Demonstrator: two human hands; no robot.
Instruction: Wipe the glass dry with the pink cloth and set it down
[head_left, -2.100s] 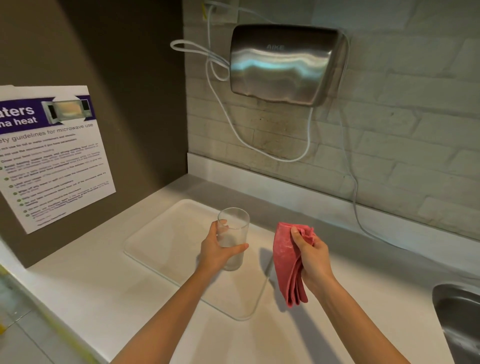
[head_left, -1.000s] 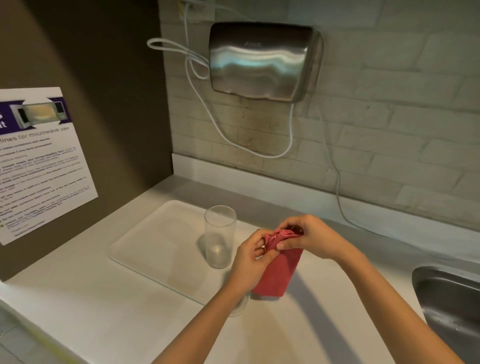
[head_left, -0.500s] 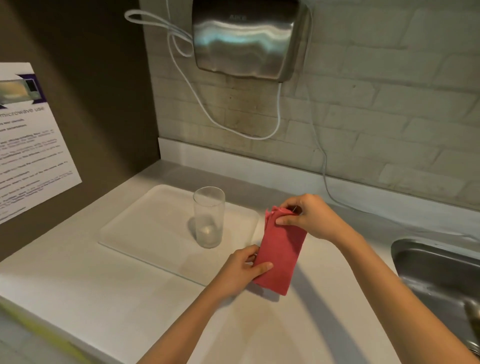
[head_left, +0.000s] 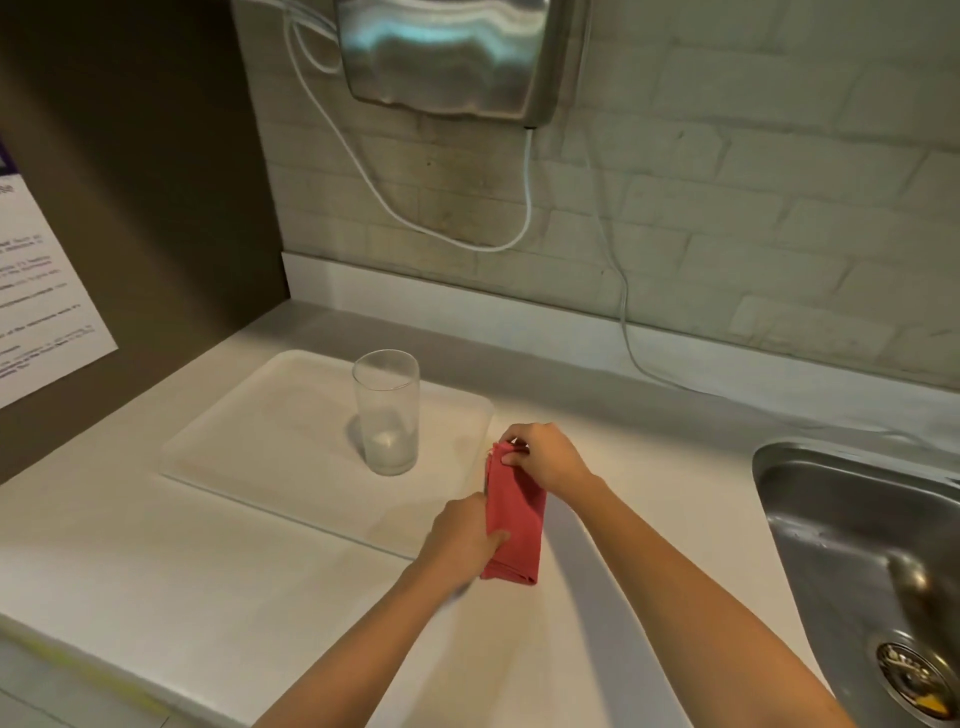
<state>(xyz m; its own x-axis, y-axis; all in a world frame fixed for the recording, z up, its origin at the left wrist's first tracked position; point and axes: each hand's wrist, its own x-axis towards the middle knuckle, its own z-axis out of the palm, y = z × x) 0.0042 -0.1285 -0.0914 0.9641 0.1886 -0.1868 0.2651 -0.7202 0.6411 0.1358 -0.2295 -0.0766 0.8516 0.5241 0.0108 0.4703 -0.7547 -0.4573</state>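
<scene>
Standing upright on the pale tray (head_left: 249, 447), empty and untouched – the glass (head_left: 387, 413), with the tray as landmark for all else. Spreading beneath and beyond the tray, a white countertop (head_left: 156, 561), smooth and hard, likely slick if wet; rising behind the tray, a brick-pattern wall carrying a steel hand dryer (head_left: 447, 57) with a looping white cable (head_left: 467, 244); well off to the tray's right, a steel sink (head_left: 857, 545); to its left, a dark panel with a printed notice (head_left: 41, 312). Judged by look: thin-walled, rigid, fragile, light, smooth enough to slip from damp fingers – best taken round the middle of the wall, never by the rim. Hanging just off the tray's right edge, the pink cloth (head_left: 517, 525), folded into a narrow strip, soft and limp, easy to bunch or push inside a tumbler. Pinching the cloth's top corner between thumb and curled fingers, the right hand (head_left: 545, 460); clamped on the cloth's lower left edge, thumb across the front, the left hand (head_left: 462, 535), other fingers hidden behind the fabric. Apart from both hands, the glass, seemingly already set down.
</scene>
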